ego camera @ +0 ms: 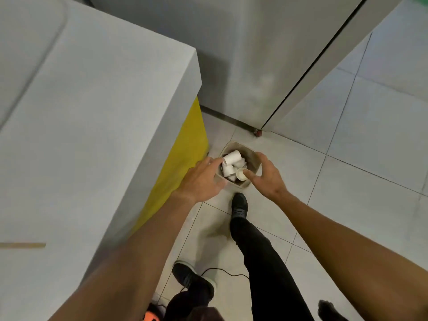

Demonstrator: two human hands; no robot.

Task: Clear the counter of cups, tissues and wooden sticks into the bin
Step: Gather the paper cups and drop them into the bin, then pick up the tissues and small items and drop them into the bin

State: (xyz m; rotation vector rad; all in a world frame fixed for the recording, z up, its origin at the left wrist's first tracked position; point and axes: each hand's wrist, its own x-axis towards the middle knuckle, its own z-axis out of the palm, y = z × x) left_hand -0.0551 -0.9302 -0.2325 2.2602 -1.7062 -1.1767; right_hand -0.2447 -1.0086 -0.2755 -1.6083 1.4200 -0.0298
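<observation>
Hands: left hand (203, 178) and right hand (266, 176) hovered spread open over bin (254, 159) (nothing gripped).
Bin: held white cups (231, 157).
Bench (92, 117): carried one wooden stick (23, 245).

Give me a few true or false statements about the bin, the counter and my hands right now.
1. The bin stands on the floor beside the counter. True.
2. The bin is empty. False: white cups lie in it.
3. A wooden stick lies on the counter. True.
4. The left hand grips a tissue. False: it holds nothing, and its fingers are spread over the bin.
</observation>
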